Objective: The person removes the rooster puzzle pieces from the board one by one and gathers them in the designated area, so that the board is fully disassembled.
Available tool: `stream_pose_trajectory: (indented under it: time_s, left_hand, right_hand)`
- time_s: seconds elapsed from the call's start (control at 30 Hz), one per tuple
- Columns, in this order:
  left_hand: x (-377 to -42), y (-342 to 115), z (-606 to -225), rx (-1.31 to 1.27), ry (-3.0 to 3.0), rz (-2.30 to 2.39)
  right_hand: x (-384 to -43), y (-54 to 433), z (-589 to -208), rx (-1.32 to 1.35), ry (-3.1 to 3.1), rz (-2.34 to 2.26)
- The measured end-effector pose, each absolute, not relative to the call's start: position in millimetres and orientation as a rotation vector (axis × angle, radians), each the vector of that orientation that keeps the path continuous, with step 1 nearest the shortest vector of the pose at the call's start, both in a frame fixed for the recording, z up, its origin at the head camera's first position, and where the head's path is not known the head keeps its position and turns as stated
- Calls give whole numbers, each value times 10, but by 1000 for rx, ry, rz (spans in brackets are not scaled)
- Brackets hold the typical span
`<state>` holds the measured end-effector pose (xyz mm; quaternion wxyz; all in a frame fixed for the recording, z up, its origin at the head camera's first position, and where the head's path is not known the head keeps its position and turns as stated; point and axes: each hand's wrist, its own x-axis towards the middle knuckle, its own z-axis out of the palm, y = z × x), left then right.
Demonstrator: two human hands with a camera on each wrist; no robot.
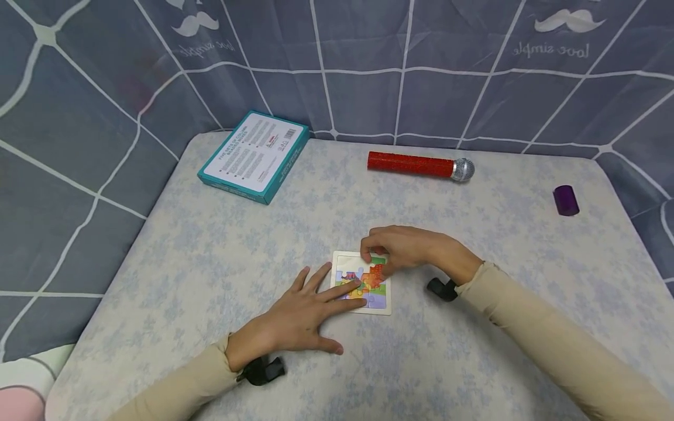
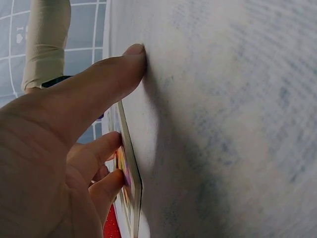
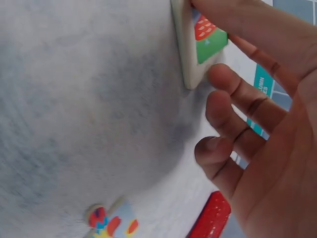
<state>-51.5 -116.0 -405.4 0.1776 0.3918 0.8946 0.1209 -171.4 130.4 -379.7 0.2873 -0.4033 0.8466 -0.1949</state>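
Jigsaw part filled; bare area noted between the hands

The jigsaw puzzle [image 1: 376, 302] is located on the counter [image 1: 237, 263], between the 2 hands, in a small white-edged tray [image 1: 388, 305]. The work is judged to be well advanced but incomplete: coloured pieces are fitted over most of the tray, while a bare area is left in the far part, just beside the right hand's fingertips. At least 1 loose piece [image 3: 119, 220] is seen on the counter, apart from the tray and near the right hand; its intended position cannot be determined.

The left hand [image 1: 302, 316] is spread wide, palm down. The near side of the puzzle is touched by 2 of its fingertips; nothing is grasped, and the thumb is held well away from the tray.

The right hand [image 1: 408, 248] is placed over the tray's far right corner with its fingers bent. The puzzle is met by the thumb; whether a piece is pinched cannot be established, as the contact is partly hidden.

Beyond the hands, a red microphone [image 1: 411, 164] and a teal box [image 1: 253, 152] are noted, both untouched.
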Motion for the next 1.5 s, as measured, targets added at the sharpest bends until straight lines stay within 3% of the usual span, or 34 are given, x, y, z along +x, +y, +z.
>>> stream_pose_trajectory:
  time_s: [0.63,1.07,1.5]
  left_hand:
    - [-499,-1155,-4063,1099,2537,368]
    - [-500,-1142,-4062,1090,2537,359]
    - [-492,-1142,-4054,1090,2542,367]
  right_hand:
    - [-1566,1433,-3893,-1036,2376,-651]
    - [-1640,1557,-3942,-1038,2253,-974]
    - [-1746,2082,-3758,-787,2235,-1122]
